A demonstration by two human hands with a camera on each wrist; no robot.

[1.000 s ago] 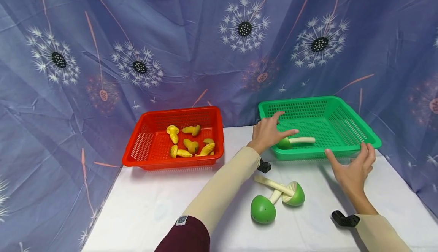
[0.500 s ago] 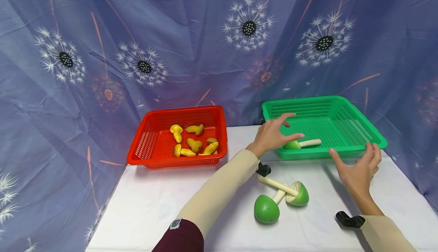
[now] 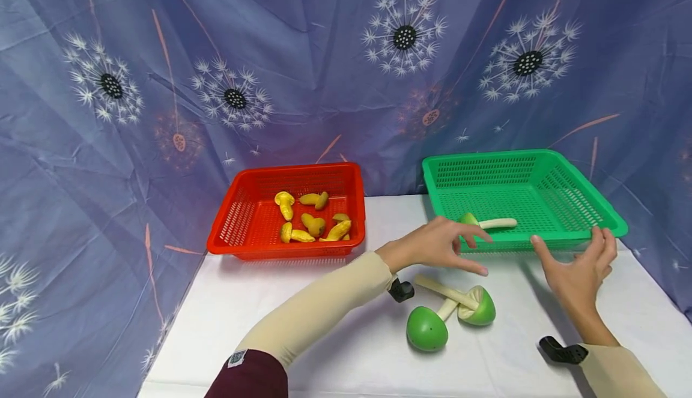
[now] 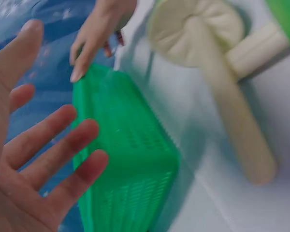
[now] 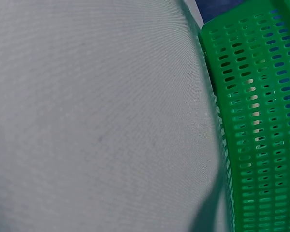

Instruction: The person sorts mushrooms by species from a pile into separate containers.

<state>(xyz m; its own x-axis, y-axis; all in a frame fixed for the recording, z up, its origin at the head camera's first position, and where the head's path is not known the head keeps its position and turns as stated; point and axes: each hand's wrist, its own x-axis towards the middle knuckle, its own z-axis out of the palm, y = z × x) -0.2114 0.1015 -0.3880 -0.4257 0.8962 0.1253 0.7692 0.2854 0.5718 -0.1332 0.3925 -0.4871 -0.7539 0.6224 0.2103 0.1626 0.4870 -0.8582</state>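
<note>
My left hand is in front of the green basket's near left corner, thumb and fingers apart, holding nothing. In the left wrist view its spread fingers overlap the basket wall. My right hand touches the near rim of the green basket, thumb and fingertips spread along it. Inside that basket lies a mushroom with a white stem and green cap, partly behind my left hand. Two more green-capped mushrooms lie crossed on the table: one cap-up, the other showing its pale underside.
A red basket stands at the back left with several yellow mushrooms in it. The white table ends at a blue dandelion-print cloth hanging behind. Black wrist cameras sit on both wrists.
My left hand has come down and toward me from over the green basket, still empty. The right hand stays at the rim. The whole view has shifted slightly, moving things rightward.
</note>
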